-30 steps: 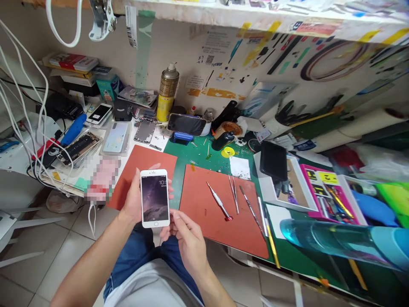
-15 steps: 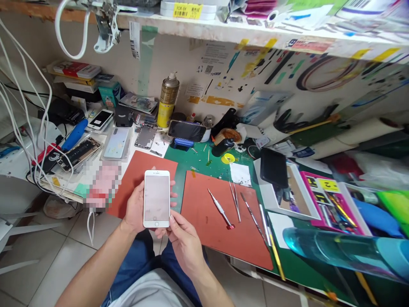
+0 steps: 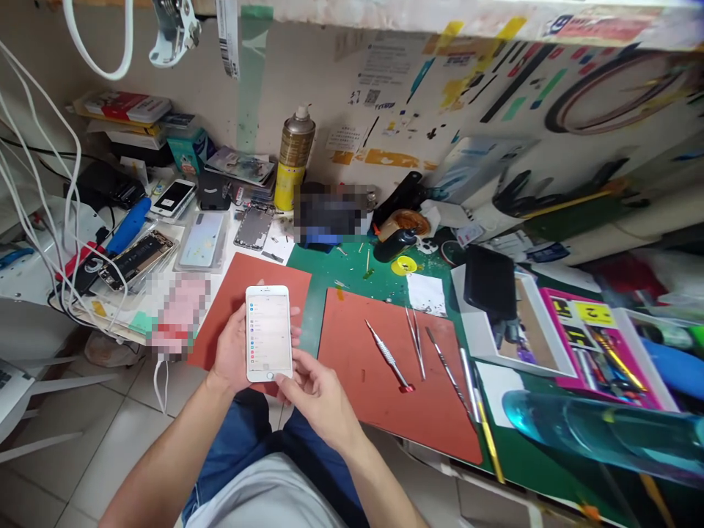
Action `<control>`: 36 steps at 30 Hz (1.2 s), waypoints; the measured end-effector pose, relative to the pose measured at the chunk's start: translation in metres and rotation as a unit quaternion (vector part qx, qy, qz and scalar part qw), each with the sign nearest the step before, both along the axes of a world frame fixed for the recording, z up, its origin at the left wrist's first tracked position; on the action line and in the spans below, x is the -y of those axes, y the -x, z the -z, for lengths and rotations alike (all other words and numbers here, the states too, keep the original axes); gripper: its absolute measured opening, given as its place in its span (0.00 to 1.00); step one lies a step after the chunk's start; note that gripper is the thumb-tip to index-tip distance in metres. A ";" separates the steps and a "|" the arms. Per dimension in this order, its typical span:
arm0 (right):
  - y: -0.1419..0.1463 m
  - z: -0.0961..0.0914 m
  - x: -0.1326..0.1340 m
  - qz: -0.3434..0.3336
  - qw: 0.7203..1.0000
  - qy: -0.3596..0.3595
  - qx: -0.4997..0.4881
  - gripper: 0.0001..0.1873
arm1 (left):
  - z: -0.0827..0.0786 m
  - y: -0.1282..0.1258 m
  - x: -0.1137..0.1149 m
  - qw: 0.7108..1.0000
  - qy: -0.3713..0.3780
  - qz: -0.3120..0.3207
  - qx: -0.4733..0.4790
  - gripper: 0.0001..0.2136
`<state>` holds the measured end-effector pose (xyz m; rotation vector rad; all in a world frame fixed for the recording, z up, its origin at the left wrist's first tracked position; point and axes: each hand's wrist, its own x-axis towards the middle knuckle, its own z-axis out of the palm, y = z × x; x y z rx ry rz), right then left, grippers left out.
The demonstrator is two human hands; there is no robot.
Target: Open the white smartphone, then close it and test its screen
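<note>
Upright above the bench's front edge is a white smartphone (image 3: 269,330), its lit screen showing a list of small coloured icons and lines of text too small to read. My left hand (image 3: 231,357) wraps around its back from the left, with fingertips showing past the right edge. My right hand (image 3: 317,396) grips the lower right corner, and its thumb lies at the home button. On the red-brown mat (image 3: 352,352) to the right lie a silver screwdriver-like tool (image 3: 388,353) with a red end, tweezers (image 3: 416,341) and a thin metal spudger-like tool (image 3: 448,367).
Phones and phone parts, one an opened phone (image 3: 137,257), lie at the left beside hanging white cables (image 3: 71,176). A yellow spray can (image 3: 294,158) stands at the back. At right are a white box (image 3: 514,345), a pink tool tray (image 3: 599,352) and a blue translucent bottle (image 3: 594,425).
The phone's screen has gone from a plain pale display to a list. My right thumb has moved from the lower right edge to the home button. The camera view has tilted down slightly.
</note>
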<state>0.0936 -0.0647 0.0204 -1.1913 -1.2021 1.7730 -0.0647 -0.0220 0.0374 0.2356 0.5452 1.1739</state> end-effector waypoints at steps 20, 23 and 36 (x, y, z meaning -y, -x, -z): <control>0.004 0.003 0.002 -0.022 1.000 -0.011 -0.015 0.21 | -0.002 0.000 0.007 0.999 -0.002 -0.013 0.045 0.27; 0.003 0.004 0.002 -0.027 0.999 -0.011 -0.025 0.20 | -0.001 0.001 0.007 0.999 -0.004 -0.013 0.032 0.27; -0.002 0.008 0.003 -0.043 0.998 -0.014 -0.048 0.20 | -0.001 0.000 0.007 1.000 -0.015 -0.011 0.025 0.27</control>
